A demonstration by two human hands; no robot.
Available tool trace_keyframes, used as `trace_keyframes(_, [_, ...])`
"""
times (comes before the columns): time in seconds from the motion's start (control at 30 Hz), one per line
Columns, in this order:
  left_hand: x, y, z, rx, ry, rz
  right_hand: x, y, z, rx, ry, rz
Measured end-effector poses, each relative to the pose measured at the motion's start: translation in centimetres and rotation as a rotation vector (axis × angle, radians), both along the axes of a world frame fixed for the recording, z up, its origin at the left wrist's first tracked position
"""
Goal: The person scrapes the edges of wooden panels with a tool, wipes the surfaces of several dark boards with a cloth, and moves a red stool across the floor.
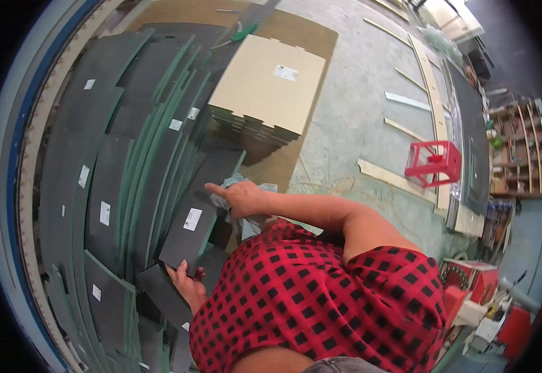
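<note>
A dark grey panel (pixel 181 239) with green edges and a white label lies tilted in front of me. At its lower end my left hand (pixel 188 285) is closed on the edge, fingers bent round it. My right hand (pixel 240 198) presses a crumpled pale blue-grey cloth (pixel 233 180) against the panel's side nearer me; its index finger points out over the surface. More dark panels (pixel 159 289) lie beneath and beside the held one, partly hidden by it and by my hands.
Many similar dark panels (pixel 106 180) overlap on the left. Ahead stands a stack of beige notched boards (pixel 264 81), with a green-handled tool (pixel 244 32) by its corner. Across the floor are a red stool (pixel 433 163), wooden strips (pixel 395 180) and a shelf (pixel 522 149).
</note>
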State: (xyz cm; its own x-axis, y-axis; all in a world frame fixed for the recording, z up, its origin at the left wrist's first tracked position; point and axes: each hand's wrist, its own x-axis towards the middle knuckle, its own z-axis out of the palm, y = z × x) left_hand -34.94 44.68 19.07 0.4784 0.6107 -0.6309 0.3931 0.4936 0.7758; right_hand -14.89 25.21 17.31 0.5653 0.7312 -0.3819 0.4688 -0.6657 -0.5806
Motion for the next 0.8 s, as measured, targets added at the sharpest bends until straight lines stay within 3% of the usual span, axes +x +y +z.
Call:
trace_keyframes(0.27, [-0.4,-0.5,0.2,-0.093,-0.053,0.052,-1.1,0.5,-2.3,0.075,0.115,-0.05])
trace_keyframes(0.33, [-1.4,0.1,-1.8,-0.068,-0.037,-0.105,-1.3,0.1,-3.3,0.092,0.134,-0.05])
trace_keyframes(0.53, [-3.8,6.6,-12.4,-0.088,0.061,-0.22,1.8,0.9,-4.0,0.083,0.1,-0.135])
trace_keyframes(0.6, [-3.1,7.2,-13.9,-0.184,0.135,-0.116,3.4,1.2,-3.2,0.387,-0.101,-0.366])
trace_keyframes(0.63, [-2.6,7.1,-14.2,-0.188,0.123,-0.118,4.2,1.7,-2.6,0.384,-0.063,-0.399])
trace_keyframes(0.7, [-1.3,6.9,-14.5,-0.054,0.427,-0.253,5.7,3.1,-2.7,0.451,-0.083,-0.463])
trace_keyframes(0.8, [0.6,6.8,-14.0,-0.029,0.518,-0.261,7.5,5.1,-4.8,0.504,-0.145,-0.504])
